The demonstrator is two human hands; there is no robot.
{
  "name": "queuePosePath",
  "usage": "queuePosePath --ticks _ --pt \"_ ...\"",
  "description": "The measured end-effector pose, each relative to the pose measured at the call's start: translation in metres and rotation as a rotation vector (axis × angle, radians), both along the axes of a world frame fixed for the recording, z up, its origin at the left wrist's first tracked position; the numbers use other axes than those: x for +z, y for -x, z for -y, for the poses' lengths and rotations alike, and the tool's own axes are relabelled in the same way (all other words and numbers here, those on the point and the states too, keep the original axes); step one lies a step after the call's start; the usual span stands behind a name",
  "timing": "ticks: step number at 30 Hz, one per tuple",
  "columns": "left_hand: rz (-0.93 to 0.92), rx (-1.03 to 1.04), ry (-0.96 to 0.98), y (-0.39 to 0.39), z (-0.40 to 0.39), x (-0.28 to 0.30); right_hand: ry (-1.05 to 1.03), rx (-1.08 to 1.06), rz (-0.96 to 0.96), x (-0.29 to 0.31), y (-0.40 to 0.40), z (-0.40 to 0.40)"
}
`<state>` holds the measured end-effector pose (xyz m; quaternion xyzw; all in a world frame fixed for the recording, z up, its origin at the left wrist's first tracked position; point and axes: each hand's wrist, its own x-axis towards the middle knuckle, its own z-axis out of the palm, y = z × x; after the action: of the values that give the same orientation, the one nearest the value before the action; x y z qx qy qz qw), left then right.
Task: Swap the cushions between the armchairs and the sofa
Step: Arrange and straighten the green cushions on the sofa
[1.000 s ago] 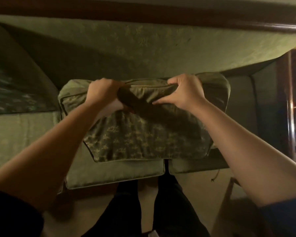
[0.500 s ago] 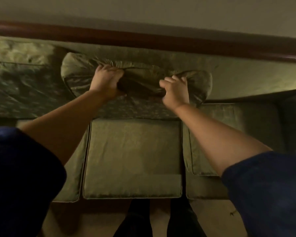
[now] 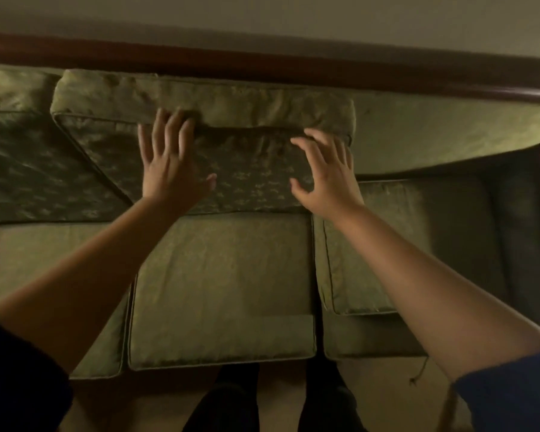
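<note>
A green patterned back cushion (image 3: 250, 169) leans against the sofa's backrest (image 3: 434, 129), above the middle seat cushion (image 3: 222, 285). My left hand (image 3: 169, 163) lies flat on the cushion's left half, fingers spread, fingertips at its upper edge. My right hand (image 3: 328, 173) hovers over or lightly touches its right half, fingers apart and curled. Neither hand grips it. Another patterned back cushion (image 3: 35, 169) leans to the left, partly overlapped by the first.
The sofa has a dark wooden top rail (image 3: 293, 63) against the wall. A right seat cushion (image 3: 371, 251) has bare backrest above it. The sofa's right arm (image 3: 524, 232) is dark. My legs (image 3: 272, 400) stand at the sofa's front edge.
I carried the cushion up from over the seat and set it against the backrest. Both hands have let go of its top edge and now rest open on its face.
</note>
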<state>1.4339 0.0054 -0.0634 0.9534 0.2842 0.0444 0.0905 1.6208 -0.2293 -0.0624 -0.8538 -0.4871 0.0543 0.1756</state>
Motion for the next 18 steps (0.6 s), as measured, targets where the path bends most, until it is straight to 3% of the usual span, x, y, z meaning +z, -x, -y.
queuePosePath --ticks 3,6,11,13,18 --pt "-0.008 -0.01 0.092 0.001 0.064 -0.023 0.096 -0.017 -0.057 -0.016 0.002 0.077" --pt "-0.155 -0.116 0.166 -0.015 0.133 -0.041 0.242 -0.052 -0.11 -0.034 -0.007 0.161" --pt "-0.345 -0.201 0.589 -0.042 0.262 -0.062 0.403 -0.334 -0.254 -0.061 -0.027 0.311" --pt "-0.375 -0.243 0.596 -0.053 0.312 -0.076 0.481 -0.425 -0.293 -0.074 -0.034 0.369" --pt "-0.428 -0.407 0.369 -0.082 0.442 -0.125 0.707 -0.506 -0.292 -0.12 -0.057 0.483"
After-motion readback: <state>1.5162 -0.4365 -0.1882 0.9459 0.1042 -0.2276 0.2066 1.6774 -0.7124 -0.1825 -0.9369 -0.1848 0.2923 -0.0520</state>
